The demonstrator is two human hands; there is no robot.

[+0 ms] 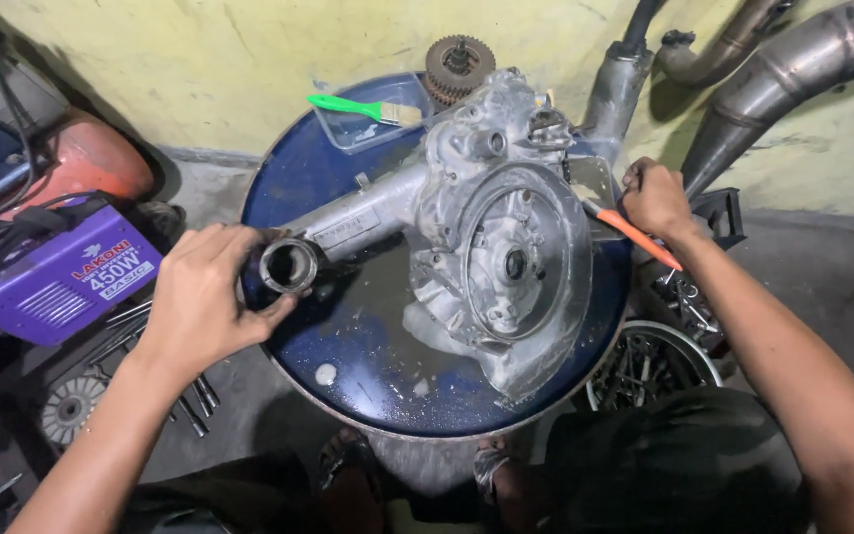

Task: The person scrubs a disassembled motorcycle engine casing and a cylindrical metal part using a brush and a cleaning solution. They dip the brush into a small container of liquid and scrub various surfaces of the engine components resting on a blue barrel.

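A blue drum top [348,366] is used as a bench, and on it a grey engine casing [506,247] is laid flat. The casing's tubular arm end [289,265] is gripped by the left hand [205,297]; an orange-handled tool [630,234], clenched in the right hand [656,198], is set against the far rim. Cleaning or scraping is judged in hand; steady bracing is called for next. A green-handled brush [363,107] rests in a tray behind.

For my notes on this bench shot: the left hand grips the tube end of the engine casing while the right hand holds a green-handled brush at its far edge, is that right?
Not quite. The head view shows the right hand holding an orange-handled tool; the green-handled brush lies untouched in the tray. The left hand does grip the tube end of the engine casing.
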